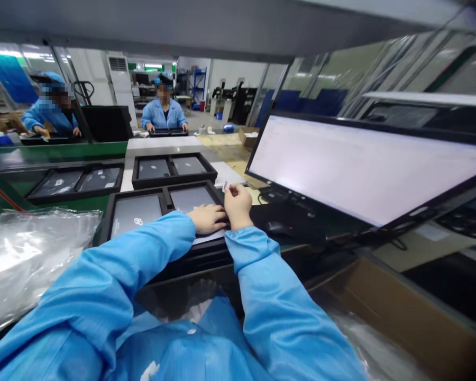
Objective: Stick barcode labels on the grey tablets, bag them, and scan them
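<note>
Left hand (209, 218) lies flat, palm down, at four o'clock on flat grey device (189, 197), probably steadying it in black tray (108, 218). Right hand (238, 203) pinches small white label (225, 186) at eleven o'clock, fingertip grip perhaps leaving most uncovered.

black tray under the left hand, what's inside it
Two flat grey devices lie side by side. The left hand and left sleeve cover part of them; anything beneath the devices is hidden.
</note>
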Tool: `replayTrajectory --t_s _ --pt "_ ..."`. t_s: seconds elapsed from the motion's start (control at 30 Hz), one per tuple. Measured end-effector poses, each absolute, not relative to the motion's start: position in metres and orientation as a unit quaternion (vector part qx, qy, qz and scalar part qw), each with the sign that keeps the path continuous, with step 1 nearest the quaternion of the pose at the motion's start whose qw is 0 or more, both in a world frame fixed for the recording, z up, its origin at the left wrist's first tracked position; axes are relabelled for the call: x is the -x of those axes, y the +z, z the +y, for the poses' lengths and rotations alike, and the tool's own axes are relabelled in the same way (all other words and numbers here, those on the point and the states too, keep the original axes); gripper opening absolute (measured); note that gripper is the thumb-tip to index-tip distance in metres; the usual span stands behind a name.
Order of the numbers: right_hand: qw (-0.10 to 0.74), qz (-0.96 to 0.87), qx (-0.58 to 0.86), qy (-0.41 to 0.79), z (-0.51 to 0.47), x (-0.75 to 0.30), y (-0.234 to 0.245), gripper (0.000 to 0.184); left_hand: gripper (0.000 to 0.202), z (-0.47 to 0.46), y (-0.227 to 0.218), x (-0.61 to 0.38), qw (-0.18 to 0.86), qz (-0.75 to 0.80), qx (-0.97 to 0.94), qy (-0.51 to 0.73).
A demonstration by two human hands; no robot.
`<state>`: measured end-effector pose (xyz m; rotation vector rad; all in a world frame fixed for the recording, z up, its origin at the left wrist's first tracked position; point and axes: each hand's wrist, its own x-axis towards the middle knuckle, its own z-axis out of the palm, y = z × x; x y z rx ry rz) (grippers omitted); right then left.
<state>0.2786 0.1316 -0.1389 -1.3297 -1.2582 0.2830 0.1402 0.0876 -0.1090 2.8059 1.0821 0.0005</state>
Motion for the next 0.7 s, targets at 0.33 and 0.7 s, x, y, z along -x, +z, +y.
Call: replayTrajectory --t_s 0.33,0.7 --pt "0.696 -0.432 0.535 0.208 0.144 -0.294 -0.15 0.019 0.042 0.109 -0.112 -0.148 0.012 0.342 -0.939 0.021" --pt "0.369 -0.737 0.474 0.311 0.134 -0.278 -0.144 0.018 0.059 0.11 -0.073 -0.1 -0.038 0.271 -0.853 0.445"
